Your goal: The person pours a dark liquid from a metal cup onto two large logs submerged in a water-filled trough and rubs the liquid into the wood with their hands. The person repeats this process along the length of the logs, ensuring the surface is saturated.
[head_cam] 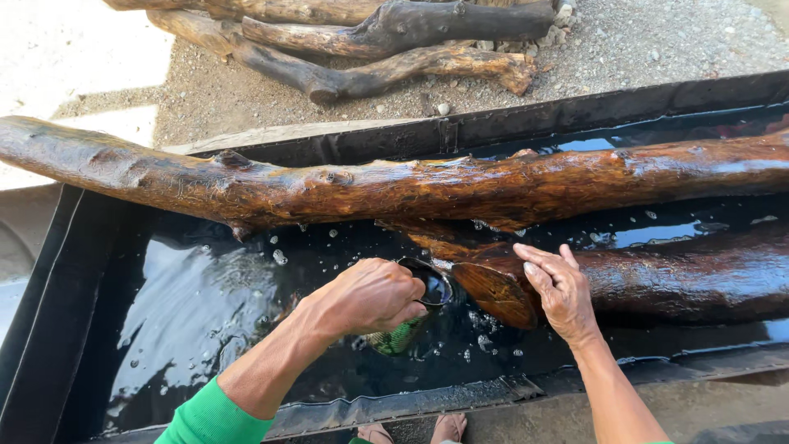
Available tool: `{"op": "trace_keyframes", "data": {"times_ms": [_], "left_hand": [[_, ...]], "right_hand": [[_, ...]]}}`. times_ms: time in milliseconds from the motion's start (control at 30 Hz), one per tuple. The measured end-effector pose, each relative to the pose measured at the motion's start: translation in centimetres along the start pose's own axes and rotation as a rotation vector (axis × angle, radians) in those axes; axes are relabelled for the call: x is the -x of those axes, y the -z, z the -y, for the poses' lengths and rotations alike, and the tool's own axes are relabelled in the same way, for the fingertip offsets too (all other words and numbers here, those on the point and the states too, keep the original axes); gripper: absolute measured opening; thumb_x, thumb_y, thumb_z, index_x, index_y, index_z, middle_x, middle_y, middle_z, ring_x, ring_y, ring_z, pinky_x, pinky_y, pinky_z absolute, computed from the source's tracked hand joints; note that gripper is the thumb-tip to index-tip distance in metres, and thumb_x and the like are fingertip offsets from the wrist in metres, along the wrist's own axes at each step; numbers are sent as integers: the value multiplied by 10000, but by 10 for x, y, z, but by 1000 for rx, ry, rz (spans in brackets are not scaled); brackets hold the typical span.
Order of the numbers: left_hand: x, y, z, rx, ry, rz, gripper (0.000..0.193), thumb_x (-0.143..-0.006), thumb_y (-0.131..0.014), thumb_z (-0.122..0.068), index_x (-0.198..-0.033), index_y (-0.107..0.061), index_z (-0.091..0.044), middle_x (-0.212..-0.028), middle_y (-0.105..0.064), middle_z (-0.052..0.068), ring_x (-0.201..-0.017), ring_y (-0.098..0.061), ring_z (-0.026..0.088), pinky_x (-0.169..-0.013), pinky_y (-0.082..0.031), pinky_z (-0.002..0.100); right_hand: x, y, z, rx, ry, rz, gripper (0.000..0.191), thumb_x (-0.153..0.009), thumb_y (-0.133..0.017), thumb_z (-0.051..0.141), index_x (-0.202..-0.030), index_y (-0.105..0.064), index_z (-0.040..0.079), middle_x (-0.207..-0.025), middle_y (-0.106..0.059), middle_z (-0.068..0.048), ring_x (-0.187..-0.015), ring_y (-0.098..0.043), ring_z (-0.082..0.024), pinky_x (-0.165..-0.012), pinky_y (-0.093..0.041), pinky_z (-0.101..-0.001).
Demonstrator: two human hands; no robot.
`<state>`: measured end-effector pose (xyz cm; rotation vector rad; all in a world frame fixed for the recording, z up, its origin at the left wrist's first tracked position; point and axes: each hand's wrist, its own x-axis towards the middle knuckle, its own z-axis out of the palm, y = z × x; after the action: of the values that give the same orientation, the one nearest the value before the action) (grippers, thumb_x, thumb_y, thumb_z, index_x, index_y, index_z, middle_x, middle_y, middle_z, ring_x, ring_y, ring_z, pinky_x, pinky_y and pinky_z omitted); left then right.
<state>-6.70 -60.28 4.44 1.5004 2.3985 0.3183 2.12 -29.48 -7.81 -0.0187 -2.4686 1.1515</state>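
A bright green sleeve (212,418) covers the left upper forearm (ribbed at the cuff); both hands are bare.

A long wet log (394,189) lies across the black trough (49,312), its left end jutting out past the rim at the upper left of the frame. Dark liquid (197,312) fills the trough — bubbles float on it near the centre. Beyond the far rim, at the top of the frame, dry logs (370,41) lie piled on grey gravel (657,41). Two bare feet (415,429) show at the bottom edge.
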Motion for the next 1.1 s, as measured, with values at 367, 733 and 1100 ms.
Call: {"op": "trace_keyframes", "data": {"times_ms": [367, 733, 1100], "left_hand": [[25, -50, -12, 184, 87, -198, 315, -972, -627, -292, -804, -638, -26, -754, -626, 126, -760, -631, 332, -700, -517, 476], [77, -135, -3, 333, 444, -313, 258, -936, -662, -250, -794, -637, -35, -758, -637, 117, -787, -635, 331, -715, -518, 455], [77, -131, -3, 383, 496, -321, 230, -929, -666, -241, -810, -654, -44, -758, -643, 98, -792, -630, 315, -717, -513, 450]], "right_hand": [[57, -6, 29, 152, 75, -257, 257, -908, -747, 115, -1161, -747, 65, -1290, -723, -78, -1299, -650, -256, -1169, -473, -421], [54, -28, 26, -319, -271, -368, 131, -860, -773, -3, -990, -757, -2, -1262, -716, -109, -1184, -652, -186, -1042, -499, -301], [58, -42, 15, -619, -272, -443, 154, -866, -735, -67, -1011, -735, -14, -1312, -677, -122, -1263, -611, -180, -1104, -464, -301]]}}
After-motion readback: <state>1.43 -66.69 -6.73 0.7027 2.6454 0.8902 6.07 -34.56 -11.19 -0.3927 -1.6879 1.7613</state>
